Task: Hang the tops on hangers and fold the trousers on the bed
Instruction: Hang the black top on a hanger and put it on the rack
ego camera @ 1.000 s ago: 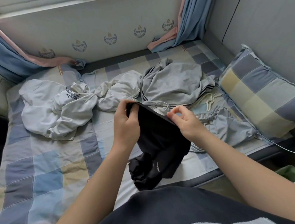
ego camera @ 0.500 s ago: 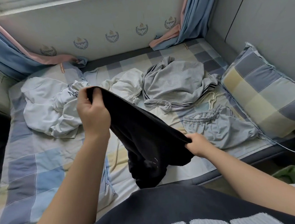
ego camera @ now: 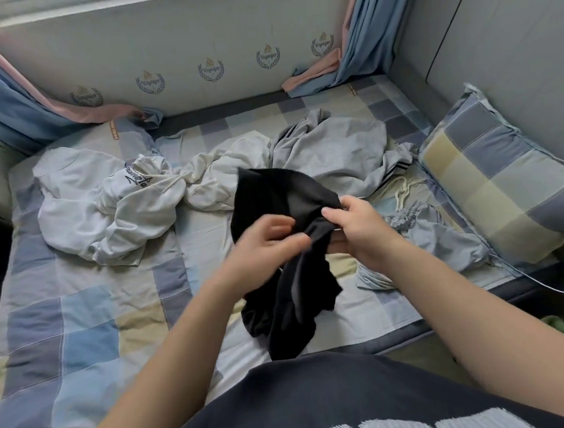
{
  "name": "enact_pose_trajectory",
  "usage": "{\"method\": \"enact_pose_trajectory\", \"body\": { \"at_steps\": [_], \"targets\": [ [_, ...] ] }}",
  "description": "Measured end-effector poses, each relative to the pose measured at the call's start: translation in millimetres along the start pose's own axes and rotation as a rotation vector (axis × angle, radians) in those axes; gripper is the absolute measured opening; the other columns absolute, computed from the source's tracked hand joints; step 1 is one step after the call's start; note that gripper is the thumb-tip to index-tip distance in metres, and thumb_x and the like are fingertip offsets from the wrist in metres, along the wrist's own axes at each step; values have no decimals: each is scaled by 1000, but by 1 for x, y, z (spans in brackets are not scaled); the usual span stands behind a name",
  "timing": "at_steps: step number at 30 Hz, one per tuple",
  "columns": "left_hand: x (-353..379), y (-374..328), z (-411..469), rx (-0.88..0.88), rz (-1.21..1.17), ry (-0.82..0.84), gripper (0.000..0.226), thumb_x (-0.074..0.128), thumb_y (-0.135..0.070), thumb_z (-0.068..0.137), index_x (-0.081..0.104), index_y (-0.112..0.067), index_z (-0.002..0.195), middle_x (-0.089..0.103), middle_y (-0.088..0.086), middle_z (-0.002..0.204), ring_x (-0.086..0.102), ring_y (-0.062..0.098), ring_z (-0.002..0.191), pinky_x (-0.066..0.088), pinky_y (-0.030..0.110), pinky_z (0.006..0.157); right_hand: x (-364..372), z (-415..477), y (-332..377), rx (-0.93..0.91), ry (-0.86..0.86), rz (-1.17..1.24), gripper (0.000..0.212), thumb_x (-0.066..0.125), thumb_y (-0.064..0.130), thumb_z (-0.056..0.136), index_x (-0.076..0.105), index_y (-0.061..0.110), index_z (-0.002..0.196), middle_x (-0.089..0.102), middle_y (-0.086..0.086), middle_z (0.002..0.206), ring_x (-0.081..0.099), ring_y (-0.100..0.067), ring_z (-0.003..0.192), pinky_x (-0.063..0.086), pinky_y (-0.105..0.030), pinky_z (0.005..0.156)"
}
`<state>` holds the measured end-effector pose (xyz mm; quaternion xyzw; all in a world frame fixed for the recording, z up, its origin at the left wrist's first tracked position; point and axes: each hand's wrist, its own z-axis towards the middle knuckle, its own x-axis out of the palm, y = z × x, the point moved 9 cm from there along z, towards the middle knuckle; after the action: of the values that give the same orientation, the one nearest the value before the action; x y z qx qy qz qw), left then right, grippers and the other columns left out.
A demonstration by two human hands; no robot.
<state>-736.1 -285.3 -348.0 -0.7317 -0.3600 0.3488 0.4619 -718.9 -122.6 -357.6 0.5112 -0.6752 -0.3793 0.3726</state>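
While the black garment (ego camera: 280, 210) is being held bunched above the near middle of the bed (ego camera: 79, 314), its edge is being pinched by the right hand (ego camera: 356, 231) and a fold is being clutched by the left hand (ego camera: 263, 249), though that grip is being blurred. Sorting the piece out is judged to be the step in hand; top or trousers cannot be told. Next, the cloth is likely needing to be spread flat, or carried to the hangers (ego camera: 403, 187) lying right, beside the pillow (ego camera: 494, 190).

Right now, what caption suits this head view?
The left hand and right hand grip a black garment over the checked bed.
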Motion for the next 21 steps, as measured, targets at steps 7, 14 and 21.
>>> {"method": "enact_pose_trajectory", "body": {
  "at_steps": [7,14,21],
  "targets": [
    [13,7,8,130,85,-227,8,62,-16,94,67,-20,97,70,-9,90,63,8,85,54,42,88,27,-13,41,-36,111,222,12,48,5,103,53,5,113,68,-19,102,71,-33,90,61,-41,76],
    [-20,9,1,-98,-515,-374,28,47,4,98,69,-13,99,74,5,83,70,19,77,59,29,64,-9,-13,-8,-32,87,-173,33,70,16,92,55,17,121,67,-7,128,64,-12,109,52,-29,93],
    [-3,-3,-6,-260,-804,-335,27,43,-11,104,68,-6,114,76,13,92,73,21,75,61,30,65,25,-25,-121,182,276,-665,72,78,54,73,47,26,132,61,8,121,61,-6,110,49,-31,101]
  ]
}}
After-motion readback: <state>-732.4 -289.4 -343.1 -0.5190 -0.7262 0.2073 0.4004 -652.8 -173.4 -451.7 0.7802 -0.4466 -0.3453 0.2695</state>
